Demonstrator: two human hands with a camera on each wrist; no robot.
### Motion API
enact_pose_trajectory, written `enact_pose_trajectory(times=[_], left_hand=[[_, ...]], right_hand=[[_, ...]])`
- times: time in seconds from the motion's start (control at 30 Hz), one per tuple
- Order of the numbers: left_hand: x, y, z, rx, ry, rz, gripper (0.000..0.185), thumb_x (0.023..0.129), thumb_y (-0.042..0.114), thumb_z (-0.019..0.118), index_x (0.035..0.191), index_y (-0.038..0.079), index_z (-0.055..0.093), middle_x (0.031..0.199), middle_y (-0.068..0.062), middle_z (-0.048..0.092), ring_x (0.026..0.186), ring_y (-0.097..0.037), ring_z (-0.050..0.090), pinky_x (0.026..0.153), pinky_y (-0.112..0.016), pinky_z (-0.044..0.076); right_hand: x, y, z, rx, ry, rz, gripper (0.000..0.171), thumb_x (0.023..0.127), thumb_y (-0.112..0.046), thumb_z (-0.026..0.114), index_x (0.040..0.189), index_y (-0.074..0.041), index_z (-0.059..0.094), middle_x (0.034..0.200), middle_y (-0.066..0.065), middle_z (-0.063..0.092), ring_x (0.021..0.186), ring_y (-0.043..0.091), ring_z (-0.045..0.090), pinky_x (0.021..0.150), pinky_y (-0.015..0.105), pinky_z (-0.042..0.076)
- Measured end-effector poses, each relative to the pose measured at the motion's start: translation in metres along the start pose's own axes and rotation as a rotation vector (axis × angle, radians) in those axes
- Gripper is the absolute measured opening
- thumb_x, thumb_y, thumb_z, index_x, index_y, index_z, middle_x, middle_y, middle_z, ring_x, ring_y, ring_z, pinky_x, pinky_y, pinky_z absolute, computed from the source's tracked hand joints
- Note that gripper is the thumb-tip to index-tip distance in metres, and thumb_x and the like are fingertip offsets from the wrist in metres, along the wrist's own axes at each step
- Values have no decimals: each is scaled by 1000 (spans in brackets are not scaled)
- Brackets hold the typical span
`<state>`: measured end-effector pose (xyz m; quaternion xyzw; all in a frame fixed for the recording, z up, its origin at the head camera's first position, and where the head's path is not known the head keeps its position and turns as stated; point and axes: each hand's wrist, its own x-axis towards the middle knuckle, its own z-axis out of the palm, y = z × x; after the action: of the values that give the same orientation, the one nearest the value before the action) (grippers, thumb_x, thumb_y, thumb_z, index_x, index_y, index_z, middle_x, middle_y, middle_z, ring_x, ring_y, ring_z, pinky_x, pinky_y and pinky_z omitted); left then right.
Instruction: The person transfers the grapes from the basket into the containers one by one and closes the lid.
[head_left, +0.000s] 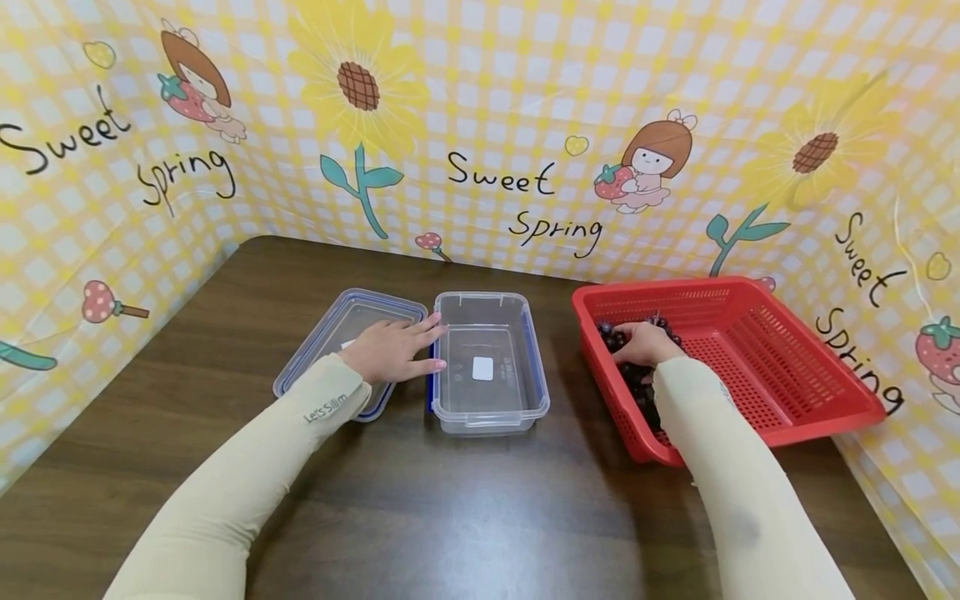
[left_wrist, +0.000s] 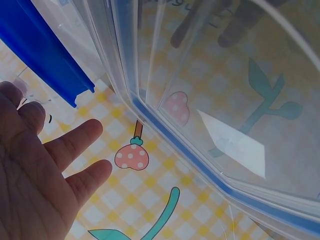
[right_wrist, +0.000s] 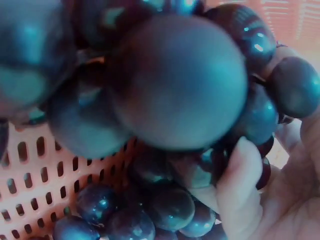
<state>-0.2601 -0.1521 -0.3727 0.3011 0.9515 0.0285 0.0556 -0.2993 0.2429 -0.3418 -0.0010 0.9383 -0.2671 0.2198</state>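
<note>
My left hand (head_left: 390,350) lies over the clear lid (head_left: 298,358) with its fingers stretched out. Its fingertips touch the left rim of a clear plastic box (head_left: 491,418), which holds nothing but shows a white label on its bottom. In the left wrist view, those fingers are spread near a blue latch strip (left_wrist: 47,55). At the right, my right hand (head_left: 648,343) reaches into a red plastic basket (head_left: 795,367). Its thumb and fingers grip a bunch of dark grapes (right_wrist: 180,82), seen close up in the right wrist view. More grapes (right_wrist: 132,224) lie below against the basket's slotted side.
A dark brown wooden table (head_left: 420,517) carries everything. Behind and at both sides hangs a yellow checked cloth (head_left: 495,100) with printed flowers and words. The basket's raised walls surround the right hand, and a strip of table lies between basket and box.
</note>
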Motion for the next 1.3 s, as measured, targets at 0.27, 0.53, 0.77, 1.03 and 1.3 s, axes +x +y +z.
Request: enact_pose_trajectory(times=[0.27, 0.53, 0.77, 1.03, 1.3], left_hand=[[0, -1, 1, -7, -7, -3, 70, 97, 55, 40, 151, 11, 30, 157, -12, 18, 131, -45, 38, 105, -60, 29], [1, -2, 1, -14, -3, 5, 70, 97, 55, 41, 151, 11, 30, 157, -12, 18, 129, -45, 40, 104, -60, 31], [2, -2, -1, -15, -18, -4, 71, 97, 56, 40, 151, 12, 29, 158, -11, 17, 130, -44, 39, 104, -60, 30], [2, 0, -1, -8, -16, 4, 70, 97, 55, 40, 151, 11, 30, 157, -12, 19, 130, -43, 41, 104, -58, 32], [2, -3, -1, -20, -19, -2, 70, 97, 55, 41, 151, 11, 30, 157, -12, 18, 130, -44, 40, 104, -59, 32]], right_hand=[[-5, 3, -6, 15, 12, -13, 56, 89, -15, 63, 136, 8, 43, 135, 32, 41, 114, 40, 49, 56, 38, 57], [-9, 2, -13, 99, 38, -36, 47, 91, -12, 60, 132, 6, 46, 129, 28, 45, 110, 37, 48, 56, 41, 57], [-16, -1, -25, 159, 53, -25, 47, 92, -12, 59, 132, 6, 43, 125, 26, 44, 108, 35, 47, 57, 40, 57], [-30, -11, -48, 135, 65, -33, 51, 94, -13, 56, 138, 5, 38, 134, 29, 35, 99, 32, 47, 54, 35, 56], [-44, -28, -69, 140, 96, -31, 49, 93, -12, 56, 137, 3, 39, 103, 18, 43, 57, 12, 36, 51, 33, 54]])
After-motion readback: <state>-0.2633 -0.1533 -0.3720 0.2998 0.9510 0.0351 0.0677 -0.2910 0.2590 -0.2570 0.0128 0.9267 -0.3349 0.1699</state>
